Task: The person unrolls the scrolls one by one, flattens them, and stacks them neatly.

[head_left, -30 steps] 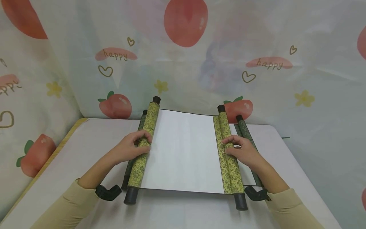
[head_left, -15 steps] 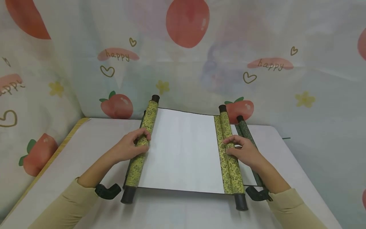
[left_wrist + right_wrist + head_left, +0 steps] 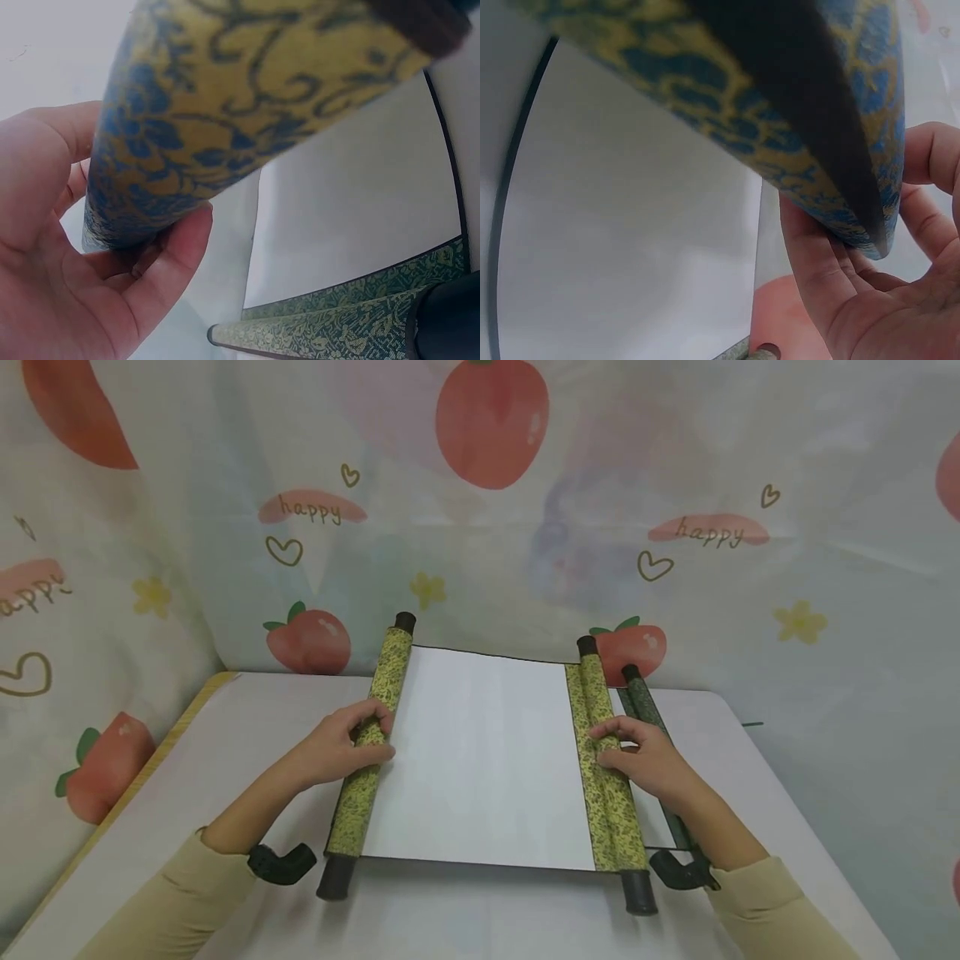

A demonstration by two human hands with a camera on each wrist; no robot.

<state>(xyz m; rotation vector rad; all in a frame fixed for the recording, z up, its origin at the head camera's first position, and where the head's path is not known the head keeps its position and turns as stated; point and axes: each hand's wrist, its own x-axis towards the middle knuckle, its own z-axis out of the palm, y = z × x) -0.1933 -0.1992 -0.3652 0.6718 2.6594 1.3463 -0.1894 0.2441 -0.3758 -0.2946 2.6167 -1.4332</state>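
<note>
A yellow-patterned hanging scroll (image 3: 483, 760), partly unrolled with its white paper facing up, is held above the table. My left hand (image 3: 330, 750) grips its left roller (image 3: 354, 810), fingers and thumb round the middle. The right roller (image 3: 621, 818), beside a yellow border strip, is held by my right hand (image 3: 651, 762). Both rollers end in black knobs. Beneath lies a second scroll with green-patterned ends; its right roller (image 3: 647, 703) shows in the head view. The left wrist view shows a green roller (image 3: 330, 330) and white paper (image 3: 367, 187). Most of this lower scroll is hidden.
A white table (image 3: 442, 918) lies below, with a wood-coloured left edge (image 3: 112, 789). Behind and to the left hangs a pale cloth (image 3: 480, 560) printed with peaches and lettering. Black wrist cameras (image 3: 282, 863) are worn on both wrists.
The left roller has shifted slightly left with my left hand, now covering the green roller under it. The right roller and hand have moved a little right, so the white paper shows wider.
</note>
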